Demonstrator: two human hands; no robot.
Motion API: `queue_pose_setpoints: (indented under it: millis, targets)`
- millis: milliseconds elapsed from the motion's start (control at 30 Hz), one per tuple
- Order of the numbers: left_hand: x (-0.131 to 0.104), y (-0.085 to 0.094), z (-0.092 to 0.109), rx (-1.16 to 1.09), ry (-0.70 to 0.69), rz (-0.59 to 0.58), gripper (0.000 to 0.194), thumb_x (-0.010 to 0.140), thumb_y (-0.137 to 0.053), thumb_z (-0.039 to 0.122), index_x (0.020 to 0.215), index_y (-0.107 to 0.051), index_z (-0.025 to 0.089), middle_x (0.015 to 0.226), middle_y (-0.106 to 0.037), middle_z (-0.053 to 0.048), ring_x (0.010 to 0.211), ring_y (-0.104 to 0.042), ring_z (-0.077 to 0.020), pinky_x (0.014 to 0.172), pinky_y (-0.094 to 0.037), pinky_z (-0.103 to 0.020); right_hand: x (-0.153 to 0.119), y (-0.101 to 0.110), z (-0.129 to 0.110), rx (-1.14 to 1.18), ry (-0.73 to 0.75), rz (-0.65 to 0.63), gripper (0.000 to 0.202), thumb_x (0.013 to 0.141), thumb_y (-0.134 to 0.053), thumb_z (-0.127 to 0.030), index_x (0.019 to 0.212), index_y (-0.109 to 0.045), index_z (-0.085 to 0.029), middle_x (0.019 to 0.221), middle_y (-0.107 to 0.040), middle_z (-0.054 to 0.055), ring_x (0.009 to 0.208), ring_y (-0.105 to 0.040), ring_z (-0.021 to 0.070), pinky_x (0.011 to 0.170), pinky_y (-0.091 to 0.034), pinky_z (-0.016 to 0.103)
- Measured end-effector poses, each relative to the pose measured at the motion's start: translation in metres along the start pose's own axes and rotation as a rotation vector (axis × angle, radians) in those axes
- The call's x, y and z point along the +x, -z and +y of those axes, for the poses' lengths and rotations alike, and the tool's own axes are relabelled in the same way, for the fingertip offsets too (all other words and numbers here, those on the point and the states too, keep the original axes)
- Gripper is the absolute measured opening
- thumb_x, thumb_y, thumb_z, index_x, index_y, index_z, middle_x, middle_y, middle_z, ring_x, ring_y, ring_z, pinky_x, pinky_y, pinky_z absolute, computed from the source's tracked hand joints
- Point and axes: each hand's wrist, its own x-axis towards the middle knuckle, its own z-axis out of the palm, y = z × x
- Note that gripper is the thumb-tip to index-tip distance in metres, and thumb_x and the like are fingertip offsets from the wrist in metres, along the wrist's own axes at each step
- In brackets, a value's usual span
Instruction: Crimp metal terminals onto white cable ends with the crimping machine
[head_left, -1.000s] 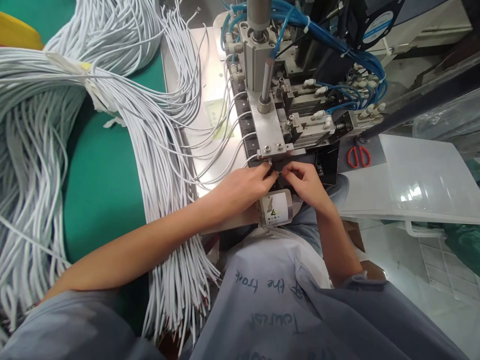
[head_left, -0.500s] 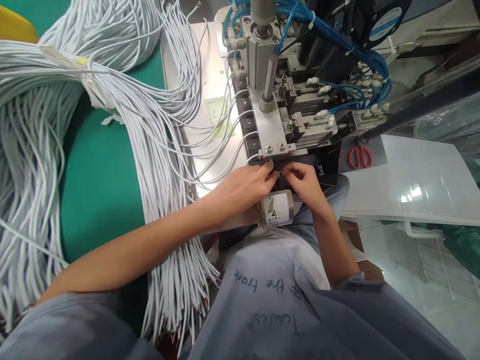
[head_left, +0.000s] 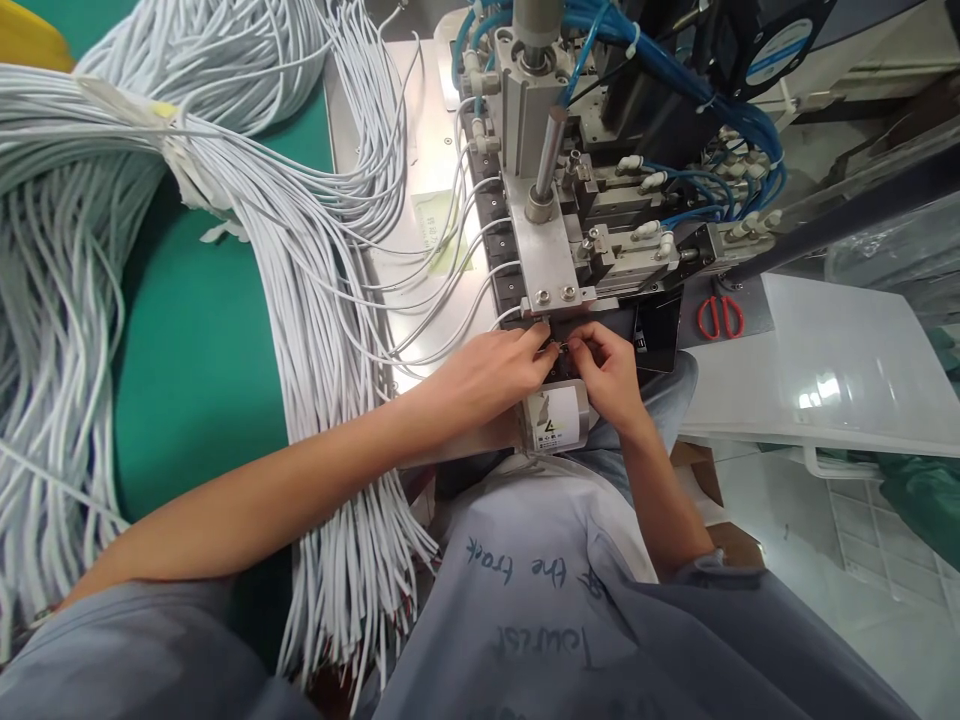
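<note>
Pinching a tiny, indistinct piece (head_left: 565,347) in our right hand (head_left: 609,368), we curl our left hand (head_left: 511,360) half-closed near the bolted metal plate (head_left: 551,262), but cannot tell whether it grips anything.

A tiny piece (head_left: 563,347) between the left hand (head_left: 516,360) and right hand (head_left: 606,370) is too small to identify, partly covered. Fine print on a white label (head_left: 556,412) is unreadable; the top and left edges crop 1 yellow object (head_left: 30,40).

The right hand (head_left: 611,372) has turned slightly inward since a moment ago.
</note>
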Motion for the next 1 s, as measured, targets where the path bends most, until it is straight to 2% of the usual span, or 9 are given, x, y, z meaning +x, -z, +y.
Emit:
queue_pose_setpoints:
  millis: [233,433,667,833,900,1000]
  targets:
    - [-0.0005,0.0016,0.0002,-0.040,0.007,-0.002,0.035,0.090,-0.032,0.006,0.119,-0.052,0.007,0.105,-0.055,-0.014,0.079,-0.061,-0.0175,0.065,-0.046,-0.030,-0.0012,0.0024,0.0013,-0.076,0.060,-0.007,0.016,0.086,-0.049,-0.028,0.073,-0.050,-0.019,0.072,-0.054,0.000,0.068,-0.051,0.0125,0.061,-0.040,0.025]
    - [-0.0011,0.0008,-0.0001,-0.085,0.006,0.017,0.037,0.090,-0.029,0.004,0.118,-0.052,0.007,0.105,-0.055,-0.015,0.078,-0.061,-0.0178,0.066,-0.047,-0.031,-0.0005,0.0022,-0.0045,-0.063,-0.014,-0.018,0.014,0.084,-0.049,-0.026,0.071,-0.050,-0.019,0.067,-0.053,-0.002,0.063,-0.049,0.0115,0.060,-0.040,0.025]
    - [-0.0008,0.0014,-0.0002,-0.049,0.013,-0.003,0.034,0.089,-0.035,0.006,0.120,-0.050,0.008,0.104,-0.056,-0.014,0.079,-0.061,-0.0172,0.066,-0.047,-0.029,0.0008,0.0021,-0.0010,-0.005,-0.112,0.005,0.014,0.082,-0.051,-0.027,0.071,-0.054,-0.019,0.062,-0.055,-0.002,0.058,-0.051,0.0115,0.056,-0.042,0.025]
    - [-0.0008,-0.0009,-0.0009,-0.028,0.000,0.012,0.032,0.090,-0.034,0.007,0.117,-0.052,0.008,0.104,-0.056,-0.013,0.080,-0.061,-0.0159,0.066,-0.047,-0.027,0.0012,-0.0018,-0.0025,0.092,-0.106,0.051,0.013,0.080,-0.055,-0.031,0.074,-0.057,-0.019,0.066,-0.058,-0.001,0.058,-0.054,0.0118,0.056,-0.046,0.026]
    - [-0.0010,-0.0014,-0.0009,-0.025,0.004,0.014,0.033,0.090,-0.034,0.007,0.118,-0.052,0.009,0.104,-0.056,-0.013,0.078,-0.061,-0.0160,0.065,-0.046,-0.028,0.0024,-0.0024,-0.0036,0.122,-0.143,0.038,0.015,0.078,-0.058,-0.032,0.070,-0.055,-0.020,0.062,-0.055,-0.002,0.056,-0.052,0.0114,0.054,-0.045,0.025]
    - [-0.0018,0.0006,0.0003,-0.034,0.026,0.011,0.035,0.090,-0.036,0.008,0.122,-0.051,0.009,0.104,-0.056,-0.013,0.078,-0.061,-0.0168,0.062,-0.045,-0.028,0.0044,-0.0021,-0.0024,0.182,-0.219,-0.051,0.020,0.079,-0.055,-0.036,0.068,-0.051,-0.020,0.056,-0.047,-0.004,0.051,-0.045,0.0100,0.050,-0.040,0.024]
